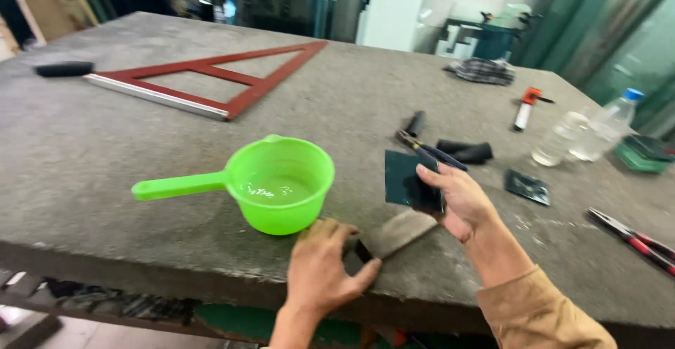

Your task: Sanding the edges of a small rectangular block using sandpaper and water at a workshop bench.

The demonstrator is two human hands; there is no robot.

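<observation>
My right hand (458, 201) holds a dark square sheet (404, 179), like a piece of sandpaper, upright above the grey felt-covered table (105, 152). Under it lies a flat grey-brown block (402, 230) near the table's front edge. My left hand (325, 268) rests on the near end of that block, fingers curled over it and thumb spread. Just left of both hands stands a green plastic ladle-cup (281, 180) with a long handle, holding a little water.
A red triangular frame (211, 82) and a black roller (65, 69) lie far left. Pliers (422, 145), black grips (467, 152), a dark square (526, 186), a glass (559, 140), a plastic bottle (605, 127), a red-and-white tool (525, 108) and red-handled cutters (636, 240) lie right.
</observation>
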